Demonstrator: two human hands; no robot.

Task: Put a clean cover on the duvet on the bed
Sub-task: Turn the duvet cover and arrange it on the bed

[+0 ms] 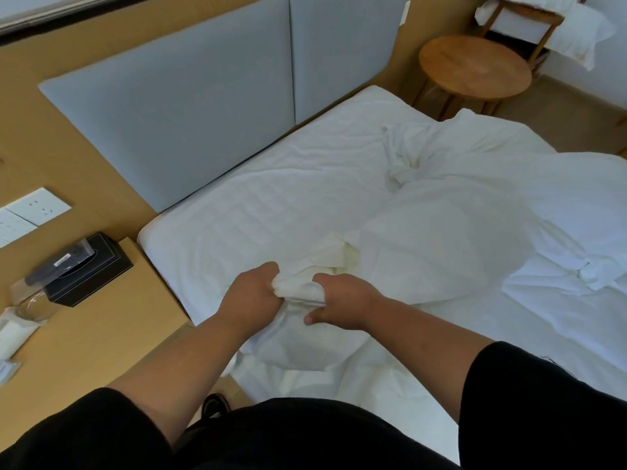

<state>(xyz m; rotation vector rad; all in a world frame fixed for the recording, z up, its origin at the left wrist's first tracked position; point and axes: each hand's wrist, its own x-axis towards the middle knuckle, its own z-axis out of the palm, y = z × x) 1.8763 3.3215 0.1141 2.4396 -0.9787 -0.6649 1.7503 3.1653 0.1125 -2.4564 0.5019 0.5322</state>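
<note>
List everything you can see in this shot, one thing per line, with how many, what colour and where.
Bed: one, white sheet, centre.
Duvet cover: one, white bunched cloth, near bed edge, gripped by both hands.
Bedding heap: one, white, rumpled, right part of bed.
Headboard panels: two, grey, on wall behind bed.
Nightstand: one, tan, left of bed.
Tissue box: one, black, on nightstand.
Glass: one, clear, on nightstand.
Wall sockets: white, far left.
Round table: one, wooden, upper right.
Chair: one, wooden, top right.
Left hand: grips cloth.
Right hand: grips cloth.
</note>
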